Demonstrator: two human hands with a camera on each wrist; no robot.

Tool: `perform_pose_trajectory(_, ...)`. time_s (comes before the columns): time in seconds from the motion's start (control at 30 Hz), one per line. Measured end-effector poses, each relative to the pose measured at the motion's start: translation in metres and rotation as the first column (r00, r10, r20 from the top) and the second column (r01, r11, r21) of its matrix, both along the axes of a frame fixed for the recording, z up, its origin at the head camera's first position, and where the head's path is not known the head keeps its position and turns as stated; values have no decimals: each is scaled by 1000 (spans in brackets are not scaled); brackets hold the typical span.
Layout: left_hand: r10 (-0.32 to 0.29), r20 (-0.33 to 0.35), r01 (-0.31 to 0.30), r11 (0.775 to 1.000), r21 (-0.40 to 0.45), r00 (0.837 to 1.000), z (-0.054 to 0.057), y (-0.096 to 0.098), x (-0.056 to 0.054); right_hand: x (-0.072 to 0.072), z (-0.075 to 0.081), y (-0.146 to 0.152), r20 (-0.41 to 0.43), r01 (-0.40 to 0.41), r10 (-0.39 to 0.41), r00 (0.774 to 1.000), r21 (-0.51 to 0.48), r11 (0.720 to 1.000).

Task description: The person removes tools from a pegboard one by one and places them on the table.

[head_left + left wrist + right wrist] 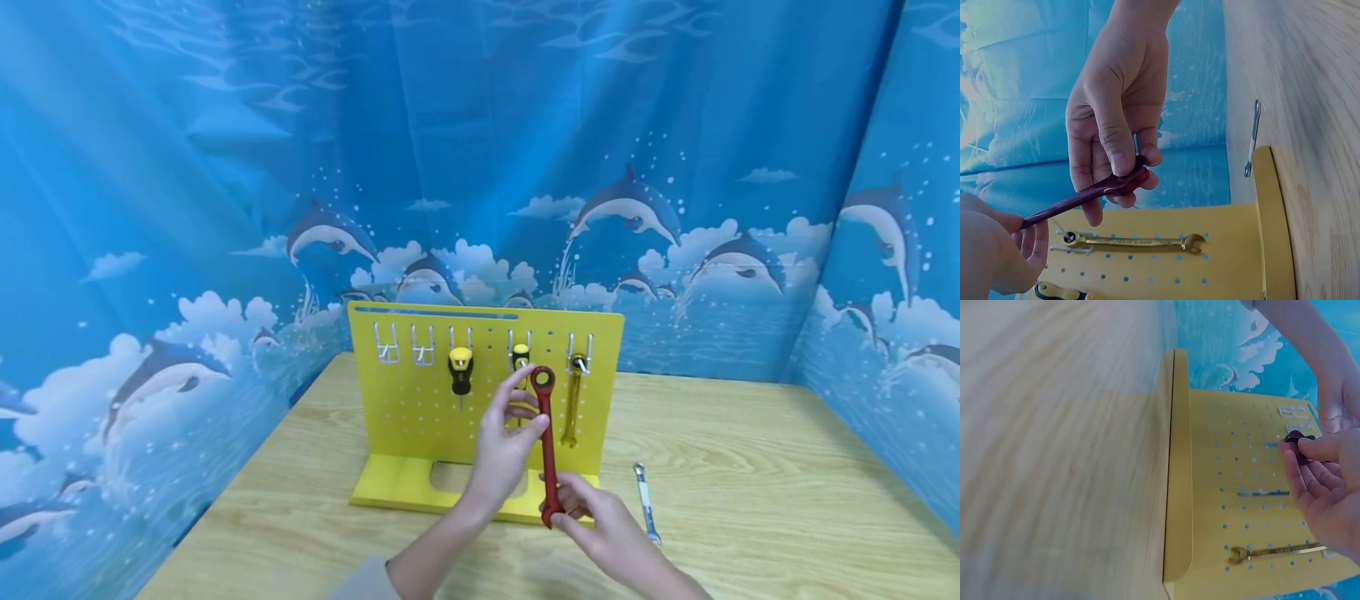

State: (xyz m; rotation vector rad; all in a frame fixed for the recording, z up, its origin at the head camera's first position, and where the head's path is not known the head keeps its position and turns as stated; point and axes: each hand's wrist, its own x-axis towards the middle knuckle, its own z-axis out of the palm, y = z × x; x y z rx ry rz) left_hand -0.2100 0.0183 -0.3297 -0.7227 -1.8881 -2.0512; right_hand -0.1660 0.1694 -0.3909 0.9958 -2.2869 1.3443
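While red wrench [547, 450] is held before pegboard [408, 417], top pinched by fingers of left hand [501, 450], lower end by right hand [606, 525], orienting seems in progress; alignment with free hook [387, 360] probably required.

The head view looks forward and down; the wrist views (closer, turned sideways) share its yellow pegboard [427, 408].

The left arm [429, 552] wears a pale grey sleeve [369, 582].
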Motion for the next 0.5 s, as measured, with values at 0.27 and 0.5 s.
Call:
perform_pose_trajectory(0.27,-49,-5,49,999,-3,999,0,24,2,7,-3,22,10,47,-47,999,15,999)
perform_pose_trajectory(0.5,-75,-16,74,997,-22,997,-3,46,4,15,-6,45,31,72,-73,997,52,996)
